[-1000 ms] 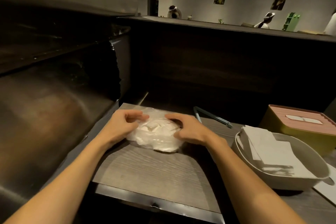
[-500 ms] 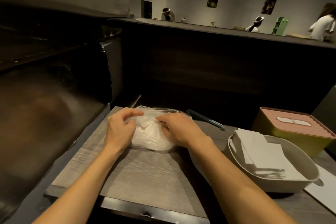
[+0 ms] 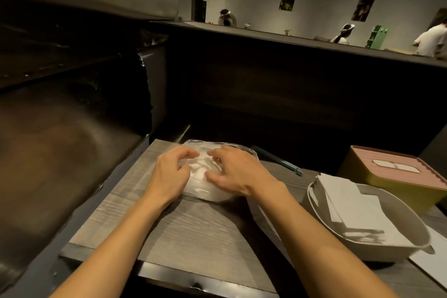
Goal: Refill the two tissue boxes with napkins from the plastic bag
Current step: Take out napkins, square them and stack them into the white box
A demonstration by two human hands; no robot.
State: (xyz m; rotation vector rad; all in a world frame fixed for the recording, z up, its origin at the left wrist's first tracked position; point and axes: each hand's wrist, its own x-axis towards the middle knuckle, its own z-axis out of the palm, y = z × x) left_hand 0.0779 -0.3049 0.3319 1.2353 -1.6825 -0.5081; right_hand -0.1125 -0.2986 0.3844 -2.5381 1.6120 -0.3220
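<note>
A clear plastic bag full of white napkins lies on the grey wooden table. My left hand grips the bag's left side, fingers curled into the plastic. My right hand rests on its right top, fingers pinching the plastic near the middle. To the right stands a white open tissue box with folded napkins stacked inside. Behind it is a yellow tissue box with a closed pink lid.
A dark pen-like tool lies behind the bag. A metal counter rises on the left. A dark partition wall stands behind the table. White paper lies at the far right. People sit far behind.
Both hands have drawn closer together over the top of the bag, fingers working at the plastic. The view has shifted slightly; the bag stays on the table.
</note>
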